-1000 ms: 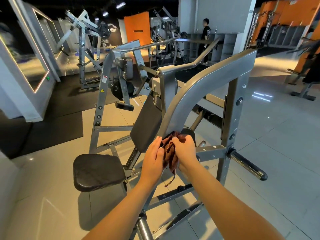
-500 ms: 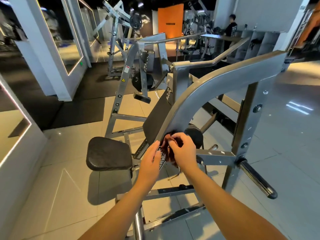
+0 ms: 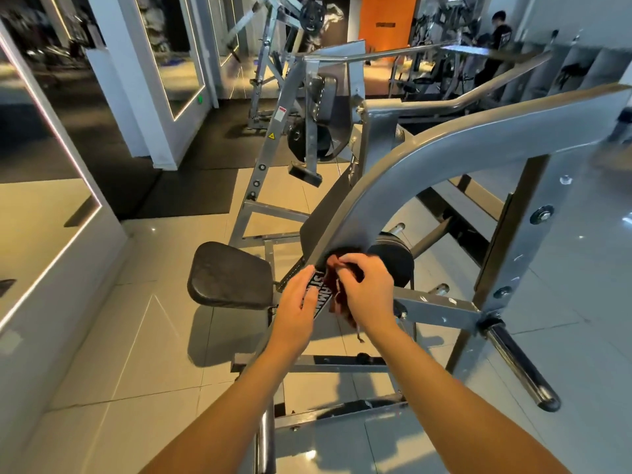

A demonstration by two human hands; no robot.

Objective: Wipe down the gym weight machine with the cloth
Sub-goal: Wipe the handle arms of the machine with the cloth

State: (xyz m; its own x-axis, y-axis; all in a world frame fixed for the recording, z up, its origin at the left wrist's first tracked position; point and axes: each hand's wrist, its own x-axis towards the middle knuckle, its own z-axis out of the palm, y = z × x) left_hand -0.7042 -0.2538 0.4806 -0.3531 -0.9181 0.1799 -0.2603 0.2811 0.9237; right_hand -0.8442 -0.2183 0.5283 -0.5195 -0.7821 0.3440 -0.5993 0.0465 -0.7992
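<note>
Cloth (image 3: 337, 295), dark red and bunched, is hanging in front of me at the lower end of the weight machine's curved grey arm (image 3: 393, 186), right where that arm is tapering down to its tip. I am pinching the cloth in my right hand (image 3: 367, 292), fingers curled closed around its upper folds, while a loose corner and a thread are dangling below my palm. My left hand (image 3: 297, 309) is sitting just beside the cloth on its left, fingers extended and mostly flat, their tips touching a black strip with white lettering (image 3: 318, 295) that is running along the machine under the arm's tip; I cannot tell whether this hand is also touching the cloth. Just right of the arm's tip, a black round pad (image 3: 393, 258) is sticking out behind my right hand. Left of the tip, the black seat pad (image 3: 229, 278) is sitting low on the frame, and the black back pad (image 3: 328, 206) is slanting up beside the arm. Right of the arm, a grey upright post (image 3: 519, 234) is standing with bolts showing, and a chrome weight peg (image 3: 519, 367) is jutting from its base. Beyond the arm, another machine (image 3: 273, 63) and a person in black (image 3: 499, 39) are standing far back across the tiled floor (image 3: 154, 354).
</note>
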